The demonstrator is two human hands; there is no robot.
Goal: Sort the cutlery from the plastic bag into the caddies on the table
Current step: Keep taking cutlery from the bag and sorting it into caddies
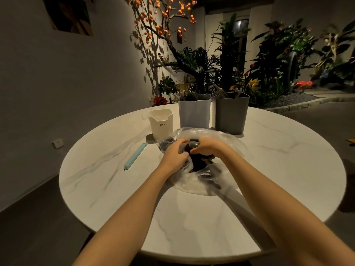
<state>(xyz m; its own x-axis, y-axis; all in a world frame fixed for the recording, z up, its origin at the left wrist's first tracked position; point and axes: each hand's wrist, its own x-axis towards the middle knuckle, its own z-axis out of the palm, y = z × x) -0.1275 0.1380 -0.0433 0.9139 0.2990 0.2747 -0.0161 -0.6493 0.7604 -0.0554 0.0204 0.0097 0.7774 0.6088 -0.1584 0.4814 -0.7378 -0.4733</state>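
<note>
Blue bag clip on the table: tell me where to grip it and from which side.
Pinch the blue bag clip across its narrow middle, coming from above. It lies flat and slanted on the table, long and slim, with bare tabletop on both sides, left of the plastic bag.

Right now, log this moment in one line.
left hand holds bag | right hand in bag, on cutlery | caddies behind

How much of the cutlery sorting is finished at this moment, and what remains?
Partly done: the light grey caddy and the dark grey caddy already hold cutlery, while the white caddy looks empty. In hand: the left hand and the right hand grip dark cutlery at the plastic bag. Left: more dark pieces show through the bag.
</note>
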